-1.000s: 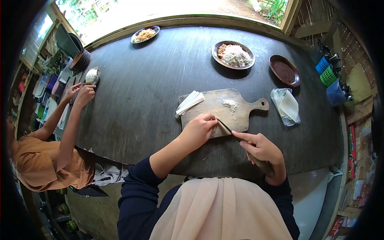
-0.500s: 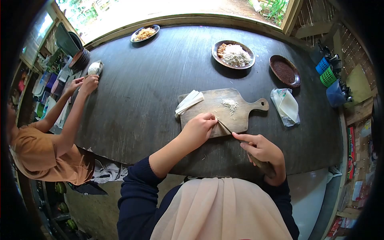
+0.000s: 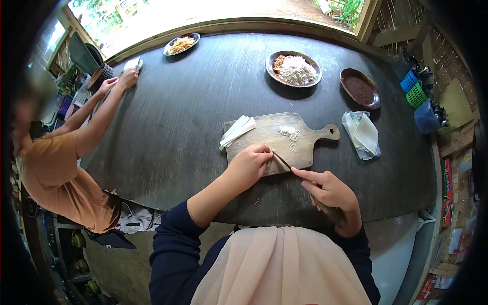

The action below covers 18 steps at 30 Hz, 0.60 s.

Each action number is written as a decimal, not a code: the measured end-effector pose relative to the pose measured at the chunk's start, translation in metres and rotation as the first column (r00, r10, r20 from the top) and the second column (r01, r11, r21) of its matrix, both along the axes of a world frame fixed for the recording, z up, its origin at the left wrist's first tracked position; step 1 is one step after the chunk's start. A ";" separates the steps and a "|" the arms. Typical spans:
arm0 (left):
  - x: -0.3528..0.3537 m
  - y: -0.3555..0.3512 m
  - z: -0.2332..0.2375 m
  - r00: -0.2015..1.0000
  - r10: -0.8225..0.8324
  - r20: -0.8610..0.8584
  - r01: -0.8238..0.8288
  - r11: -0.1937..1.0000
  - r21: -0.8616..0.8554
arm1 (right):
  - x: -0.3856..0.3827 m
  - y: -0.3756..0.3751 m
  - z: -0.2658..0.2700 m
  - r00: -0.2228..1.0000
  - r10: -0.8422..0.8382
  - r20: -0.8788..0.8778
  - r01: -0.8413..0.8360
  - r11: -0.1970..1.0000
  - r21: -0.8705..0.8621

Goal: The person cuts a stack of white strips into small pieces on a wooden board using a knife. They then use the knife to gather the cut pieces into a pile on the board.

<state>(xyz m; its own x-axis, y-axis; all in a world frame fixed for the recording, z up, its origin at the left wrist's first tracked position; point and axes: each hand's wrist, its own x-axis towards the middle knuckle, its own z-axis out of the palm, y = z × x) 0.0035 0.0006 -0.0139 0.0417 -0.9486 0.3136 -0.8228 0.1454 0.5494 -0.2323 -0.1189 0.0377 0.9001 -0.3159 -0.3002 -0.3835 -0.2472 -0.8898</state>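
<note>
My left hand (image 3: 252, 165) rests at the near edge of a wooden cutting board (image 3: 306, 155), fingers bunched together; what they pinch is hidden under them. My right hand (image 3: 330, 190) grips a knife (image 3: 282, 161) by its handle, index finger stretched along it. The blade points up and left, its tip against my left fingertips, low over the board. Thin pale shreds (image 3: 290, 133) lie in a small heap farther up the board. Flat white strips (image 3: 238, 132) are stacked across its left edge.
Beyond the board stands a plate of white shreds and brown bits (image 3: 296, 70); a bowl of dark brown grains (image 3: 360, 89) and a plastic packet with a white sheet (image 3: 365, 135) lie right. A shredded-food plate (image 3: 182, 46) sits far left. Another person (image 3: 61, 168) leans over the left edge.
The other person's hands have moved farther along the table's left side with a white item. My hands and the knife have barely moved; the view has shifted slightly.
</note>
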 end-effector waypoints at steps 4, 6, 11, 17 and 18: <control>0.000 0.000 -0.001 1.000 0.006 -0.012 -0.006 1.000 0.005 | 0.001 0.001 0.001 1.000 0.016 0.002 -0.016 1.000 -0.002; 0.000 0.000 -0.002 1.000 0.007 -0.007 -0.007 1.000 0.002 | 0.001 0.001 -0.002 0.999 0.025 0.023 -0.024 1.000 -0.011; -0.002 0.000 -0.001 1.000 0.012 0.010 -0.012 1.000 0.019 | 0.004 0.002 0.000 0.999 -0.031 -0.042 0.035 0.994 0.108; -0.002 0.001 0.002 1.000 0.009 0.017 -0.010 0.999 0.037 | 0.008 0.003 -0.007 0.998 -0.062 -0.024 0.064 0.988 0.138; -0.002 0.001 0.002 1.000 0.012 0.025 -0.013 0.999 0.043 | 0.006 0.002 -0.007 0.998 -0.052 -0.026 0.055 0.989 0.135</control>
<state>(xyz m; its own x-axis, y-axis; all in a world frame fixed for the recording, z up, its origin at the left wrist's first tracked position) 0.0015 0.0017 -0.0118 0.0467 -0.9608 0.2734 -0.8380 0.1113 0.5342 -0.2258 -0.1174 0.0309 0.8755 -0.3183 -0.3637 -0.4135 -0.1039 -0.9045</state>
